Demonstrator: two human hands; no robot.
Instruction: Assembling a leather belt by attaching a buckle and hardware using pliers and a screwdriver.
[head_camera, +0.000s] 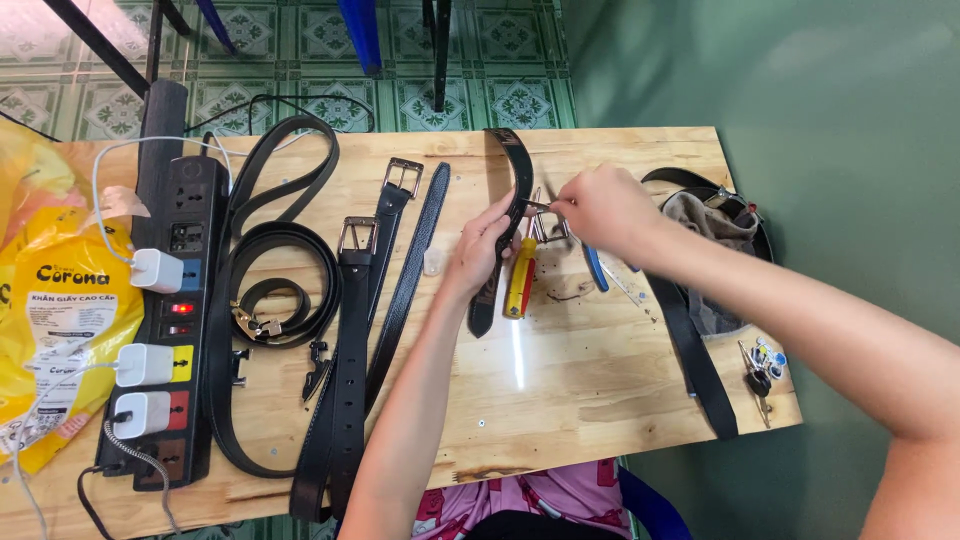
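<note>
My left hand (484, 243) grips a black leather belt (516, 166) that runs from the table's far edge down under my fingers. My right hand (600, 208) pinches a small metal piece (537, 207) against the belt, just right of my left fingers. Under my hands lie a yellow-and-red handled screwdriver (519, 280) and blue-handled pliers (595, 268) on the wooden table (580, 370).
Several black belts, two with silver buckles (357, 236), lie at the left middle. A black power strip (172, 320) with white chargers sits at the left, beside a yellow plastic bag (50, 300). Another belt (700, 370), a cloth pouch (712, 225) and keys (760, 370) are at the right edge.
</note>
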